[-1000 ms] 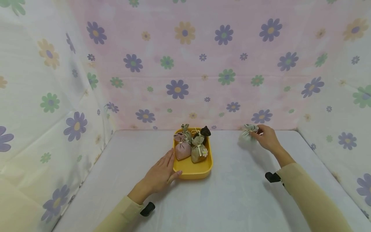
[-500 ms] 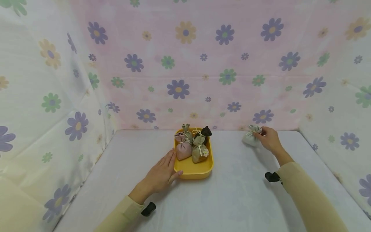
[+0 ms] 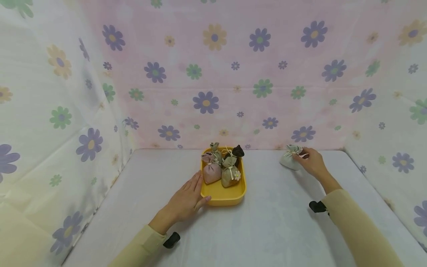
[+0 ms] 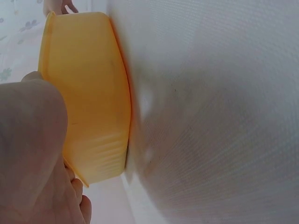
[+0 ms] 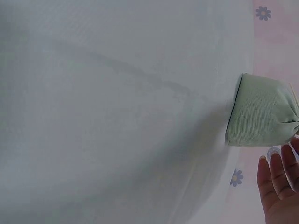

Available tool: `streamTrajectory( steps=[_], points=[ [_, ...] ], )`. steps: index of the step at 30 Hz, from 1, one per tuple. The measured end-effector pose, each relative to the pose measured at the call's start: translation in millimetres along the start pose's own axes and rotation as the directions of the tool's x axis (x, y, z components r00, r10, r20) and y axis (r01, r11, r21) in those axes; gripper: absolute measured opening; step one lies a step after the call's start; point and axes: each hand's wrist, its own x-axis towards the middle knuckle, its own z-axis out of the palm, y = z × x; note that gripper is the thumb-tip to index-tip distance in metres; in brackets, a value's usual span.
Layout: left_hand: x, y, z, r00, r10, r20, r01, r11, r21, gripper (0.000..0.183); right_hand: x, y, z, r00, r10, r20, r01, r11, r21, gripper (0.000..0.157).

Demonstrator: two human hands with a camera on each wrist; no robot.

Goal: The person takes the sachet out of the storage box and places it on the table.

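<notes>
In the head view my left hand (image 3: pixel 185 198) rests against the near left corner of a yellow tray (image 3: pixel 220 202), fingers extended along its side and thumb at the front rim. The left wrist view shows the tray's outer wall (image 4: pixel 88 88) beside that hand. Off to the right, my right hand (image 3: pixel 313 161) pinches a pale green drawstring pouch (image 3: pixel 289 161) near its gathered neck, thumb in front. The right wrist view has the pouch's flat base (image 5: pixel 236 112) down at the table, with the other fingers (image 5: pixel 275 179) fairly straight beside it.
Inside the tray sit a pink pouch (image 3: pixel 211 173), an olive pouch with a flower (image 3: pixel 229 178), another olive pouch (image 3: pixel 216 152) and a dark brown pouch (image 3: pixel 238 151). Behind the white table (image 3: pixel 260 222) rises a pink flowered cloth (image 3: pixel 180 107), with white flowered cloths at both sides.
My right hand has moved slightly right and lowered the pale green pouch, which now leans towards it. My left hand and the tray keep their places.
</notes>
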Motion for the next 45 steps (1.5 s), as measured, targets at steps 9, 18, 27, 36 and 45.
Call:
streamTrajectory(
  steps=[9,18,27,36,45],
  points=[
    [0.2,-0.4,2.1,1.000,-0.009,0.007,0.009,1.000,0.018,0.089,-14.3,7.2,-8.4,1.000,-0.006,-0.013,0.005,1.000,-0.014,0.045],
    [-1.1,-1.0,0.0,1.000,0.002,-0.011,-0.002,1.000,-0.008,0.089,-29.2,-5.8,-12.5,0.999,-0.034,0.025,0.035,0.999,-0.009,0.046],
    [-0.7,-2.1,2.0,0.999,0.017,-0.034,-0.018,1.000,-0.022,0.090,-40.1,-25.2,-5.5,0.993,-0.107,0.045,0.107,0.994,0.006,0.042],
    [-0.4,1.2,-0.7,1.000,-0.013,0.015,0.013,1.000,0.004,0.090,-45.9,-50.8,7.0,0.983,-0.173,0.066,0.170,0.984,0.047,0.039],
    [0.4,1.1,1.5,1.000,-0.016,0.014,0.016,1.000,0.000,0.091,-48.7,-72.9,22.0,0.968,-0.237,0.079,0.230,0.969,0.088,0.035]
  ],
)
